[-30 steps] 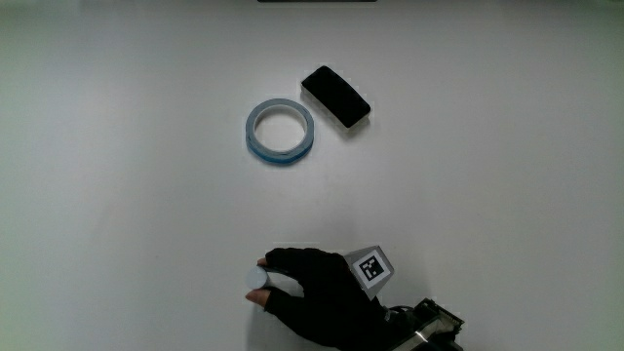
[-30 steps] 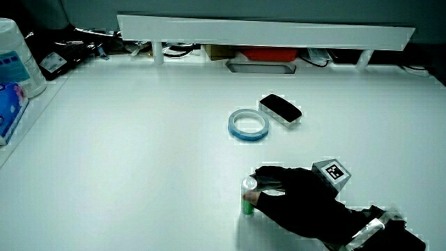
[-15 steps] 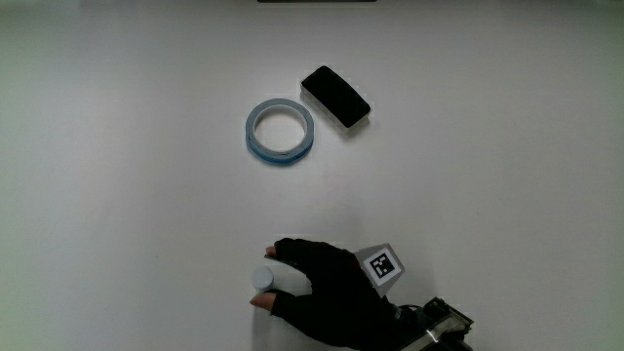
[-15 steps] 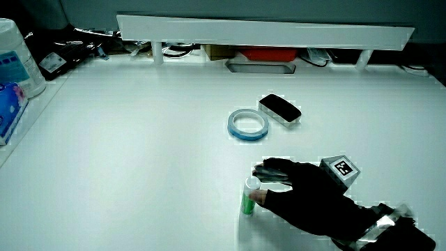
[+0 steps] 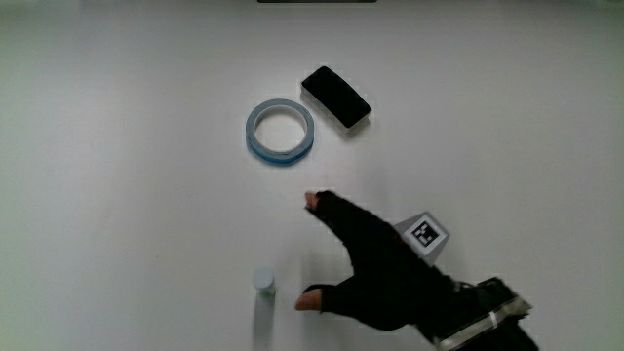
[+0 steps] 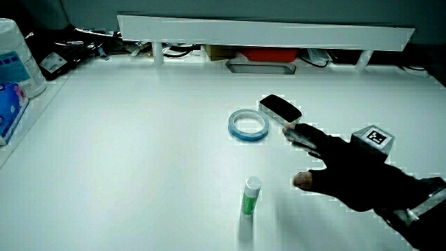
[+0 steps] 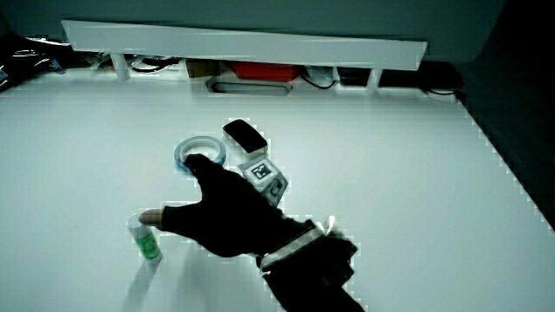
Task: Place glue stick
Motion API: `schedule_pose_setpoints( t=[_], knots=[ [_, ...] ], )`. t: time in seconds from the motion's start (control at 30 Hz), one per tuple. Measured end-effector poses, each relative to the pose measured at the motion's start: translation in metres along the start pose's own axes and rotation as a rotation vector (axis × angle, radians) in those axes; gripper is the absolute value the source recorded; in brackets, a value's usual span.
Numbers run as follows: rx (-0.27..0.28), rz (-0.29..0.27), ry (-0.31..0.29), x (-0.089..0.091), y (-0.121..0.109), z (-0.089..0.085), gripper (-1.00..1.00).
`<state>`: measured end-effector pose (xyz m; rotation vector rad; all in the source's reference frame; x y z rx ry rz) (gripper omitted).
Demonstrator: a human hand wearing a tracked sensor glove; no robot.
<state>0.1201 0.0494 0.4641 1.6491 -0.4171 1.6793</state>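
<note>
The glue stick (image 5: pixel 262 282) stands upright on the white table (image 5: pixel 117 195), green body and white cap, seen in both side views (image 6: pixel 250 196) (image 7: pixel 145 239). It stands alone, nearer to the person than the tape ring. The gloved hand (image 5: pixel 375 270) hovers beside the glue stick, between it and the tape ring, fingers spread and holding nothing. A side view shows the hand (image 6: pixel 348 176) raised off the table, and in a side view the hand (image 7: pixel 221 212) partly covers the tape ring.
A pale blue tape ring (image 5: pixel 280 132) lies flat farther from the person, with a black eraser (image 5: pixel 335 97) beside it. A low white partition (image 6: pixel 265 31) runs along the table's edge. Bottles and packets (image 6: pixel 14 66) stand at one table edge.
The hand has let go of the glue stick and moved away from it toward the tape ring, fingers spreading. The glue stick stays standing where it was set.
</note>
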Motion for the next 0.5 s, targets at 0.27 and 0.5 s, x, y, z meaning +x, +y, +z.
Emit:
schedule_pose_setpoints(
  t=[0.27,0.5],
  knots=[
    [-0.095,-0.174,-0.155,-0.039,-0.009,0.043,-1.0],
    [-0.092,-0.203,-0.316,-0.068,-0.017,0.068,-1.0]
  ],
)
